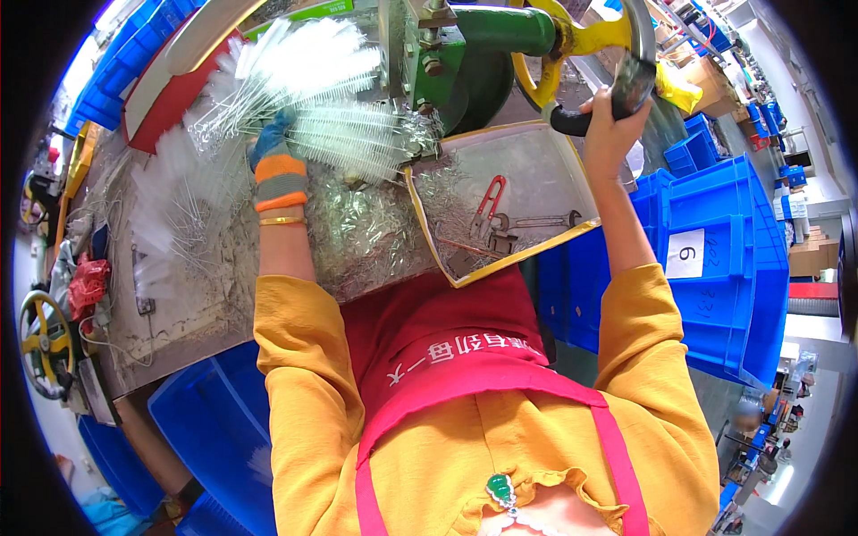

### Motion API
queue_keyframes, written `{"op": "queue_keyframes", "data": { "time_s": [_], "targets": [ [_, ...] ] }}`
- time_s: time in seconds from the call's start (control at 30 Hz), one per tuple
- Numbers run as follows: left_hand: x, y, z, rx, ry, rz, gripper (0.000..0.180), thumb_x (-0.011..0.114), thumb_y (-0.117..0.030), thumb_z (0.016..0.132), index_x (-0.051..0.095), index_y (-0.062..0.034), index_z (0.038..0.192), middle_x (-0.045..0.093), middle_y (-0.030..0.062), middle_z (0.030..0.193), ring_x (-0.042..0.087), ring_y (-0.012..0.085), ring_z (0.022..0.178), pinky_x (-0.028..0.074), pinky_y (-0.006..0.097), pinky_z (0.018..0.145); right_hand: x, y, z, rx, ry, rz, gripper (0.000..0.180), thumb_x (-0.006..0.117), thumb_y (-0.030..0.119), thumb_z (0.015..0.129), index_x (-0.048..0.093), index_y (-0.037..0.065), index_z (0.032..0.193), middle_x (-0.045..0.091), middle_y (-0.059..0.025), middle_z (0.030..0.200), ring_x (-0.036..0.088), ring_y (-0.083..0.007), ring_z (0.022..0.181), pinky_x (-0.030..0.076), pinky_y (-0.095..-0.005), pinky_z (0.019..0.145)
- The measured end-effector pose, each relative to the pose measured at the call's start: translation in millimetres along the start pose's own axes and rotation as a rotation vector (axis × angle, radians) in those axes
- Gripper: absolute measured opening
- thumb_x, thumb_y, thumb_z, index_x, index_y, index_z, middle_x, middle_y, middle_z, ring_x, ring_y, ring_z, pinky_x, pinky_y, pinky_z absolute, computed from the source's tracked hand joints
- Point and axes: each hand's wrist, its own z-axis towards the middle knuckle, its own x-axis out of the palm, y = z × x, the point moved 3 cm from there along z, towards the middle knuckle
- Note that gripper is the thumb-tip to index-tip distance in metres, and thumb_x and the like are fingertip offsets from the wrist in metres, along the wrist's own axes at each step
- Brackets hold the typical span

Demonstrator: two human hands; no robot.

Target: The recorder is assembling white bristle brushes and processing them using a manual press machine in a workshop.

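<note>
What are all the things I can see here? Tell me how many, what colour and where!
White bristle brushes: a big pile, white with wire stems, on the bench at upper left.
Machine: one, green, top middle.
Handwheel: one, yellow with a black grip, top right.
Tray: one, grey metal with a yellow rim, middle.
Pliers: one, red handles, in the tray.
Wrench: one, grey, in the tray.
Crates: several, blue, on the right and lower left.
Small handwheel: one, yellow and green, far left.
Left hand: blue and orange glove, on the brushes.
Right hand: bare, gripping the black grip.
</note>
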Motion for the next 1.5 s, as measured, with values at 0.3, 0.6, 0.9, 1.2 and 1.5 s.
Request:
{"op": "queue_keyframes", "data": {
  "time_s": [0.3, 0.6, 0.9, 1.2, 1.5],
  "targets": [
    [-6.2, -8.8, -0.8, -0.123, -0.118, 0.128, 0.031, 0.069, -0.010, 0.060, 0.057, 0.0004, 0.087, 0.056, 0.0064, 0.079, 0.050, 0.0168, 0.062, 0.044, 0.030, 0.058, -2.1, 32.5, 60.5, -0.007, 0.227, -0.253, 0.018, 0.053, 0.013, 0.071, 0.044, -0.001, 0.079, 0.051, -0.0055, 0.053, 0.053, -0.0121, 0.047, 0.043, -0.0241, 0.045],
    [16.4, -24.6, -34.7, -0.033, -0.188, 0.059, 0.044, 0.070, -0.009, 0.055, 0.053, 0.0019, 0.094, 0.055, 0.0071, 0.082, 0.050, 0.0172, 0.063, 0.043, 0.030, 0.056, 3.1, 43.2, 103.4, 0.064, 0.464, -0.503, 0.019, 0.053, 0.018, 0.070, 0.047, 0.001, 0.075, 0.050, -0.0043, 0.052, 0.051, -0.0111, 0.044, 0.042, -0.0249, 0.043],
    [10.8, -12.8, -27.7, 0.033, -0.134, 0.027, 0.033, 0.074, -0.008, 0.055, 0.049, -0.0014, 0.076, 0.051, 0.0059, 0.070, 0.043, 0.0144, 0.050, 0.039, 0.029, 0.042, -4.7, 13.1, 10.9, -0.013, 0.055, -0.039, 0.021, 0.052, 0.008, 0.072, 0.040, -0.002, 0.085, 0.050, -0.0059, 0.056, 0.053, -0.0125, 0.048, 0.045, -0.0237, 0.048],
    [15.6, -12.6, -24.2, -0.003, -0.142, -0.120, 0.032, 0.072, -0.003, 0.057, 0.050, -0.0002, 0.080, 0.053, 0.0062, 0.074, 0.050, 0.0159, 0.059, 0.043, 0.028, 0.050, -1.1, 38.5, 58.0, -0.009, 0.293, -0.295, 0.017, 0.052, 0.010, 0.070, 0.044, -0.002, 0.079, 0.050, -0.0059, 0.052, 0.053, -0.0128, 0.045, 0.044, -0.0241, 0.044],
    [12.3, -14.8, -15.3, 0.109, -0.115, -0.046, 0.035, 0.067, 0.002, 0.061, 0.052, -0.0015, 0.092, 0.056, 0.0073, 0.081, 0.054, 0.0184, 0.062, 0.048, 0.030, 0.049, 11.5, 61.3, 78.7, -0.036, 0.341, -0.436, 0.016, 0.050, 0.013, 0.070, 0.049, -0.003, 0.068, 0.048, -0.0056, 0.048, 0.050, -0.0134, 0.041, 0.040, -0.0257, 0.041]
  ]
}}
